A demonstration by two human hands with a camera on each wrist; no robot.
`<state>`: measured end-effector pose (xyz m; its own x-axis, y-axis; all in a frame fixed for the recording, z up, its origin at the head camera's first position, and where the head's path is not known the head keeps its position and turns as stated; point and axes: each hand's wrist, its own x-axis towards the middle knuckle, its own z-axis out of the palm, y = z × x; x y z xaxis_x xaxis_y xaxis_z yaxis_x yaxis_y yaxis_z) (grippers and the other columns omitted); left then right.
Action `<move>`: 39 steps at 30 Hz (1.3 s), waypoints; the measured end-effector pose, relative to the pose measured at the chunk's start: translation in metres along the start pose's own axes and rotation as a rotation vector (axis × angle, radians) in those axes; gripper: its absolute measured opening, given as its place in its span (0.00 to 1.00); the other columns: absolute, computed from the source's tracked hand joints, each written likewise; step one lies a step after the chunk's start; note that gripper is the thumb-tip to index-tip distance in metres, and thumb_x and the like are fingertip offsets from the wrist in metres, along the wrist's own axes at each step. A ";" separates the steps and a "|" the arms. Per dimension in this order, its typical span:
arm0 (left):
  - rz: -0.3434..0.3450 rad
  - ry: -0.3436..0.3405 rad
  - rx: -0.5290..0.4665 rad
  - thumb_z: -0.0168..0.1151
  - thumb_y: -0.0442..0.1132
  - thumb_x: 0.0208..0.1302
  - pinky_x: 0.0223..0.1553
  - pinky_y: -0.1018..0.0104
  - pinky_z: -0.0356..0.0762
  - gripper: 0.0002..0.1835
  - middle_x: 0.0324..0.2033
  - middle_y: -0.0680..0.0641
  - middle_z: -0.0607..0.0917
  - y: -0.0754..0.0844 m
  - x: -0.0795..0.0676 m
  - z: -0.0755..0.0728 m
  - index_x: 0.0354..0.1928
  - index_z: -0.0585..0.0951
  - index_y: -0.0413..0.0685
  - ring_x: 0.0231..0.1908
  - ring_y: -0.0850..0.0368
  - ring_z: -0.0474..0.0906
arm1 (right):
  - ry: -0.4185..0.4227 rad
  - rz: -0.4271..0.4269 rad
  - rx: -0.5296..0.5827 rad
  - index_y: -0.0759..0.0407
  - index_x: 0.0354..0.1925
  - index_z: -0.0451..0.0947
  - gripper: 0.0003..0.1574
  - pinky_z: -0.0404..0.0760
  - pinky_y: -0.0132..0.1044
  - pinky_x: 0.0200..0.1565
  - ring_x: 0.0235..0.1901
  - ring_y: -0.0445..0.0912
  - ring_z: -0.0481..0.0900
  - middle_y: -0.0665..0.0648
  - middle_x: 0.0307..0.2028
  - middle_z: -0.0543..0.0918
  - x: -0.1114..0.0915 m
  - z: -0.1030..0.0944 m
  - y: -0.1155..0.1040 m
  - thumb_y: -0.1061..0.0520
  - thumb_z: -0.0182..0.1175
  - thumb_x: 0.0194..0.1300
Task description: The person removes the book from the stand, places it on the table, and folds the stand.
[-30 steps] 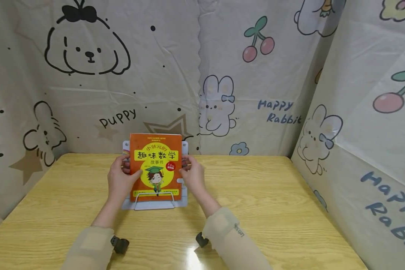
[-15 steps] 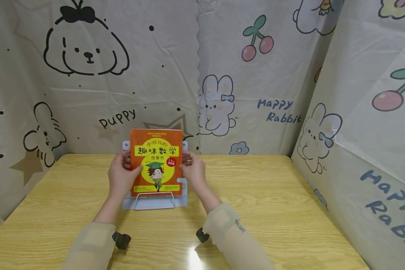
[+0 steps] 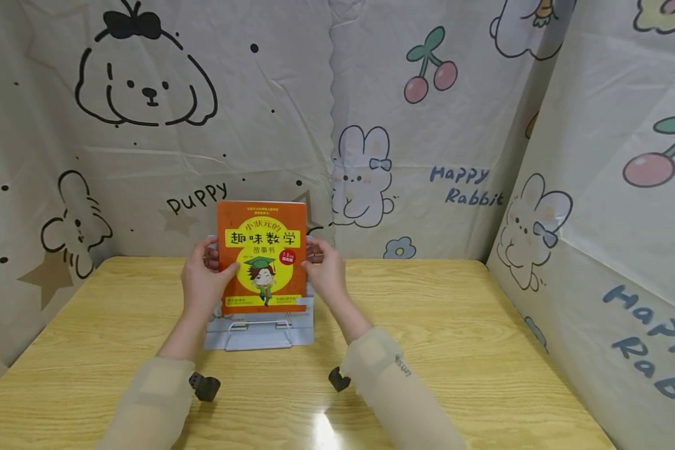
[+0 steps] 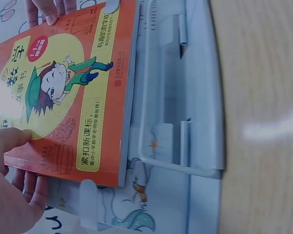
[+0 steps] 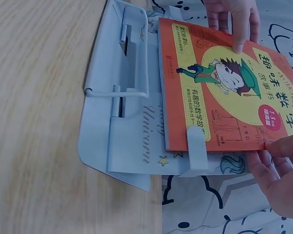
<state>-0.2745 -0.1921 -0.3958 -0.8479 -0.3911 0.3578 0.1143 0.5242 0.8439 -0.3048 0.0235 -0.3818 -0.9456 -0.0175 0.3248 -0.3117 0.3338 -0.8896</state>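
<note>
An orange book [image 3: 264, 294] with a yellow circle and a cartoon child in a green cap faces me in the head view. My left hand [image 3: 205, 278] pinches its left edge, thumb on the cover and fingers behind. On the opposite edge my right hand [image 3: 327, 269] grips it the same way. Behind and below the book stands a pale blue book stand [image 3: 259, 339] with a wire support at its front. The book's lower edge is above the wire support [image 4: 180, 169]. In the right wrist view a pale side clip [image 5: 197, 146] overlaps the cover's lower corner.
The stand is on a light wooden table [image 3: 427, 350]. A printed cloth [image 3: 281, 125] with puppy and rabbit drawings hangs behind the table and along its sides. Each wrist wears a small black camera, the left camera [image 3: 205, 387] and the right camera [image 3: 339, 379].
Both hands have lifted the book upward. Its lower edge has risen from behind the wire support, uncovering more of the stand. The stand has stayed in place.
</note>
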 end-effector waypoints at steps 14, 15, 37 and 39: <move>0.094 0.032 -0.067 0.66 0.31 0.56 0.41 0.74 0.73 0.31 0.45 0.43 0.74 0.012 0.011 -0.007 0.62 0.69 0.48 0.40 0.54 0.70 | 0.005 -0.029 0.044 0.62 0.52 0.75 0.24 0.83 0.34 0.42 0.42 0.51 0.81 0.60 0.43 0.81 0.009 -0.007 -0.015 0.71 0.62 0.57; 0.099 0.029 -0.071 0.66 0.30 0.56 0.42 0.73 0.74 0.31 0.45 0.43 0.74 0.014 0.012 -0.008 0.62 0.69 0.48 0.41 0.54 0.71 | 0.007 -0.034 0.048 0.62 0.52 0.75 0.24 0.83 0.34 0.42 0.42 0.51 0.81 0.60 0.44 0.81 0.010 -0.008 -0.016 0.72 0.62 0.57; 0.213 -0.124 -0.144 0.65 0.28 0.57 0.49 0.57 0.80 0.34 0.47 0.44 0.75 0.068 0.009 -0.017 0.65 0.67 0.53 0.47 0.52 0.75 | -0.092 0.024 0.163 0.60 0.58 0.72 0.27 0.83 0.39 0.45 0.47 0.51 0.80 0.60 0.49 0.78 0.022 -0.080 -0.046 0.68 0.62 0.60; 0.224 -0.145 -0.158 0.65 0.28 0.56 0.49 0.55 0.80 0.34 0.48 0.43 0.76 0.074 0.005 -0.018 0.65 0.67 0.53 0.48 0.51 0.75 | -0.102 0.042 0.169 0.60 0.58 0.71 0.27 0.83 0.40 0.46 0.47 0.51 0.79 0.61 0.49 0.78 0.021 -0.089 -0.049 0.68 0.62 0.60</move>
<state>-0.2610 -0.1691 -0.3239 -0.8562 -0.1613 0.4909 0.3761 0.4569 0.8061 -0.3012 0.0904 -0.3032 -0.9600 -0.1053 0.2593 -0.2745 0.1739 -0.9457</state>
